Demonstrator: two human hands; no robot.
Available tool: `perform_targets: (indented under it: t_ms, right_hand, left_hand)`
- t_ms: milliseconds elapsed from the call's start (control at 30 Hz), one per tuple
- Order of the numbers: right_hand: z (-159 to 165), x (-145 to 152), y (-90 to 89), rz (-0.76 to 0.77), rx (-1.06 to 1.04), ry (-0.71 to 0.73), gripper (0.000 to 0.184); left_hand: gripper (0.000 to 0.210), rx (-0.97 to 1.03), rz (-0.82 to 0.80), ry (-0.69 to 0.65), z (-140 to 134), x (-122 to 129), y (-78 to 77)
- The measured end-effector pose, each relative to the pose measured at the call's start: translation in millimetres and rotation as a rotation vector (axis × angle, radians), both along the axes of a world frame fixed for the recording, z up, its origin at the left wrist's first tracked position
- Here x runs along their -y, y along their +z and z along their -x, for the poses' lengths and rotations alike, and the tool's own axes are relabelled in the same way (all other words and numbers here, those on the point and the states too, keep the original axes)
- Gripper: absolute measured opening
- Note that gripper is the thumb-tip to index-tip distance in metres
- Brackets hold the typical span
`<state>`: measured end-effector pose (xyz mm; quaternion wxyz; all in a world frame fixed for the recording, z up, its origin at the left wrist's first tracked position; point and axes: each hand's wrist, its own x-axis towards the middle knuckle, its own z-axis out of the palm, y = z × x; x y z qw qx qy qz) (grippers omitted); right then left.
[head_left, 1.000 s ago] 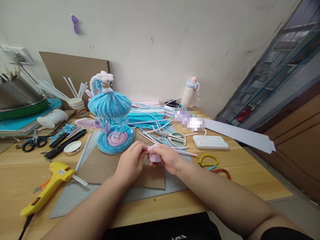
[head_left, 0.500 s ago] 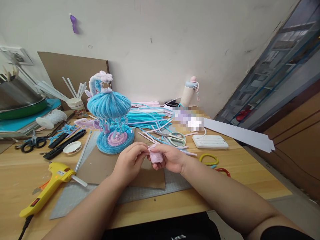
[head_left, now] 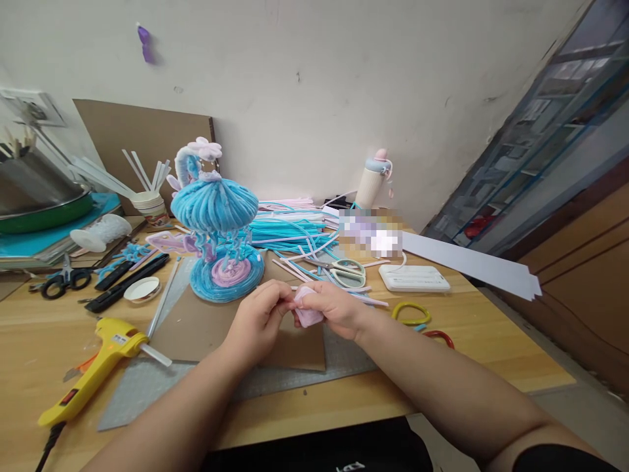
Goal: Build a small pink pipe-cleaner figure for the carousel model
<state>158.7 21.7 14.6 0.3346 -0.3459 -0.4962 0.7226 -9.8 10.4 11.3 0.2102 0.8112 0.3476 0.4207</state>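
A small pale-pink fuzzy piece (head_left: 309, 313), which looks like bent chenille stem, is held between both hands above the brown cardboard sheet (head_left: 289, 351). My right hand (head_left: 339, 309) is closed around its right side, thumb on top. With fingertips pinched together, my left hand (head_left: 263, 316) grips its left edge; the exact contact is partly hidden by the fingers. Just beyond my left hand stands a blue fuzzy jellyfish-like ornament (head_left: 216, 204), its round coiled base (head_left: 201, 286) blue with a pink centre.
A yellow glue gun (head_left: 111, 351) lies at the left, near black-handled scissors (head_left: 66, 282) and a box cutter (head_left: 128, 285). Blue and pink chenille stems (head_left: 289, 236) are heaped behind the hands, with light-handled scissors (head_left: 348, 272). A white power bank (head_left: 415, 278) and bottle (head_left: 371, 183) stand right.
The pink piece has tilted and turned slightly in my fingers. My right hand's fingers have shifted around it, while my left hand stays nearly in place.
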Motion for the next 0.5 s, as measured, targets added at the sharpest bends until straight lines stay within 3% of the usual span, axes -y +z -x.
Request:
perform_targets:
  t_ms: [167, 233, 300, 400, 500]
  right_hand:
    - [1.1, 0.1, -1.1, -0.077, -0.011, -0.054, 0.016]
    - [1.3, 0.8, -0.3, -0.1, -0.03, -0.049, 0.016]
    - [1.6, 2.0, 0.8, -0.121, -0.033, -0.048, 0.015]
    - [1.4, 3.3, 1.5, -0.141, -0.028, -0.064, 0.016]
    - [-1.4, 1.8, 0.7, -0.123, -0.03, -0.048, 0.017]
  left_hand:
    - [0.01, 0.318, 0.415, -0.067, -3.6, -2.0, -1.1]
    - [0.013, 0.351, 0.528, -0.077, -4.3, -2.0, -1.5]
    - [0.016, 0.247, 0.508, -0.082, -3.8, -1.0, -0.6]
    - [0.027, 0.023, 0.327, -0.085, -1.9, 1.2, 2.5]
    - [0.025, -0.057, 0.24, -0.073, 0.0, 2.9, 5.3]
